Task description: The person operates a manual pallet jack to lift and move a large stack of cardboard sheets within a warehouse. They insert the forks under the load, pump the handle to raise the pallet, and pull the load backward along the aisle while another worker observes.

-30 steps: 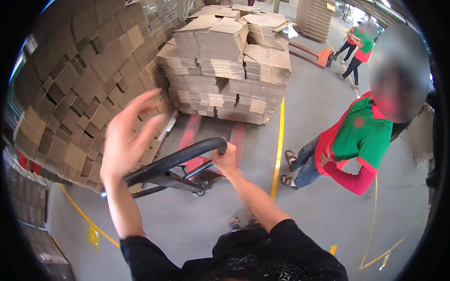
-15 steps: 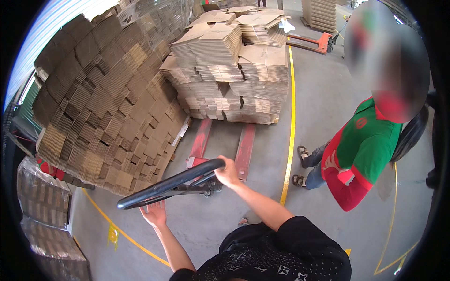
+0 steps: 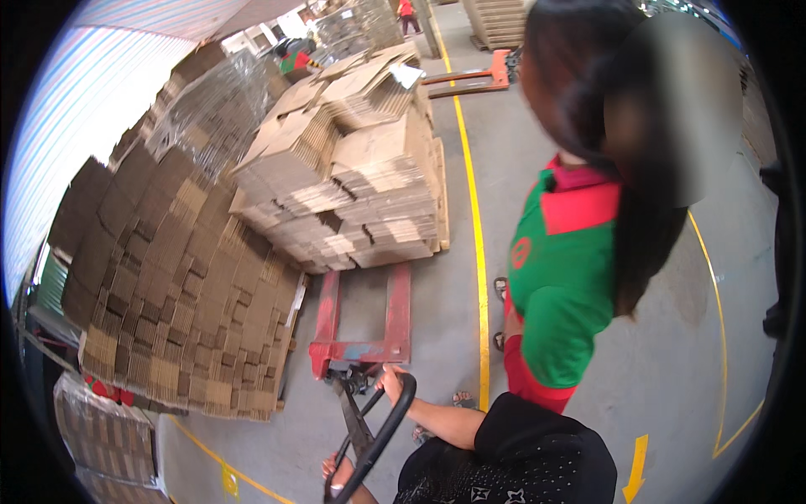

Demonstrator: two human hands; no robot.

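At bottom centre, my right hand (image 3: 390,382) grips the top of the pallet jack handle (image 3: 378,437), and my left hand (image 3: 338,472) now holds its lower loop; a second ago it was raised open. Red pallet jack (image 3: 361,323) forks sit under the flattened carton stack (image 3: 361,176). Person in green shirt (image 3: 562,277) stands closer, right beside me.

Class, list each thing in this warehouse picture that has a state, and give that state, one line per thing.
Right hand: closed on the black handle loop.
Left hand: gripping the loop's lower end.
Red pallet jack: forks pushed under the pallet.
Flattened cardboard stack: piled on the pallet, leaning unevenly.
Left-hand cardboard stack: wrapped in clear film.
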